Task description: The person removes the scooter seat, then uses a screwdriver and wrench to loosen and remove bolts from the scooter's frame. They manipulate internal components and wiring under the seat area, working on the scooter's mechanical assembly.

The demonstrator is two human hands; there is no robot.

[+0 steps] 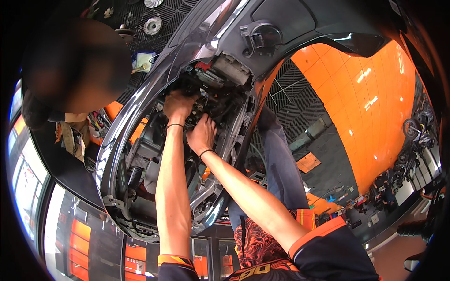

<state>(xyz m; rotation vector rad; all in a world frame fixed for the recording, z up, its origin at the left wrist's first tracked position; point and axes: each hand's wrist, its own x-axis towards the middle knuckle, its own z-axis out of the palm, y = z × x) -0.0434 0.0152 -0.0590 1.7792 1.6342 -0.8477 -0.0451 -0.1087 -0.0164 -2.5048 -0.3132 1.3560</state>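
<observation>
Dark mechanism [204, 100] sits inside the open vehicle body [125, 125], whose long axis runs near-left to far-right. We find it just right of the left hand [180, 106], the nearer, and far of the right hand [202, 135]. Right fingers bend, slightly spread; left fingertips hidden; we cannot tell either hold.

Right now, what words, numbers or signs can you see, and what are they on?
I won't copy any writing, but here's where it is:
Gold letters: on the front of the wearer's dark shirt.
Small white letters: on something dark beside the blue jeans.
Whitish patch on an orange panel: too small to read.
</observation>
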